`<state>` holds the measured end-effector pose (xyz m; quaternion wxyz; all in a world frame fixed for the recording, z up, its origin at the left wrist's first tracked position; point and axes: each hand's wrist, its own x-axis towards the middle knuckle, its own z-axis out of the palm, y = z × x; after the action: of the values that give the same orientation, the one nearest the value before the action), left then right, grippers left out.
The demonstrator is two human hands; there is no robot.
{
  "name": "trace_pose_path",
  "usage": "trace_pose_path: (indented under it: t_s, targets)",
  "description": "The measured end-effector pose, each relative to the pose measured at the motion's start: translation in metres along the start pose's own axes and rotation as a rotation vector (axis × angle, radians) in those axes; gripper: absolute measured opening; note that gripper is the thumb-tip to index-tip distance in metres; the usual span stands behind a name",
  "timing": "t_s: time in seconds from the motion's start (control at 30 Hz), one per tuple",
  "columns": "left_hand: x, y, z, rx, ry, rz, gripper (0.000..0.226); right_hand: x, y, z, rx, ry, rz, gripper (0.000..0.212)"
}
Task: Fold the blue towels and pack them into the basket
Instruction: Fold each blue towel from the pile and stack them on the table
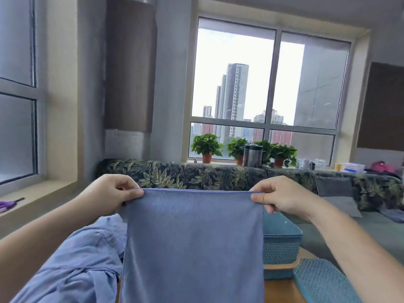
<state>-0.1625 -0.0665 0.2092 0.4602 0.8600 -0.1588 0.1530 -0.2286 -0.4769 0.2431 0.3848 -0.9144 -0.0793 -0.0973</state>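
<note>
Low & left of the grips: heap of blue towels point(76, 259), crumpled, not folded yet. Left hand point(111, 193) pinching one top corner of a blue towel point(192, 237), held up, hanging flat btwn both grips. Right hand point(282, 197) pinching the other top corner. Just under right grip: teal basket point(282, 243), open on top, inside mostly hidden, can't tell if anything packed. Prob early on: lots left to fold & pack.
</note>
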Motion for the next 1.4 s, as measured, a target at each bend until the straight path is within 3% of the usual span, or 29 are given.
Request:
trace_pose_path:
  t_s: [0.13, 0.23, 0.37, 0.53, 0.77, 0.93, 1.13, 1.4]
  targets:
    - [0.020, -0.026, 0.032, 0.009, -0.019, -0.140, 0.007, 0.025, 0.036, 0.039, 0.045, 0.003, 0.115, 0.007]
    - [0.033, -0.047, 0.056, -0.064, 0.014, -0.196, 0.007, 0.045, 0.062, 0.070, 0.116, 0.094, 0.156, 0.008]
    - [0.052, -0.062, 0.069, -0.133, 0.112, -0.145, 0.009, 0.068, 0.079, 0.094, 0.093, 0.313, 0.054, 0.022]
    - [0.046, -0.068, 0.076, -0.083, 0.181, -0.077, 0.003, 0.067, 0.086, 0.106, 0.074, 0.457, -0.038, 0.014]
    - [-0.034, -0.131, 0.116, 0.058, 0.060, -0.184, 0.007, 0.003, 0.146, 0.174, -0.062, 0.374, 0.000, 0.009]
    - [-0.113, -0.179, 0.153, 0.196, -0.157, -0.192, 0.018, -0.068, 0.201, 0.230, -0.025, 0.143, 0.196, 0.004]
    - [-0.151, -0.184, 0.147, 0.046, -0.225, -0.246, 0.005, -0.108, 0.208, 0.223, 0.144, 0.025, 0.164, 0.009]
    - [-0.143, -0.180, 0.164, -0.053, -0.228, -0.349, 0.009, -0.095, 0.212, 0.220, 0.203, -0.036, 0.205, 0.010]
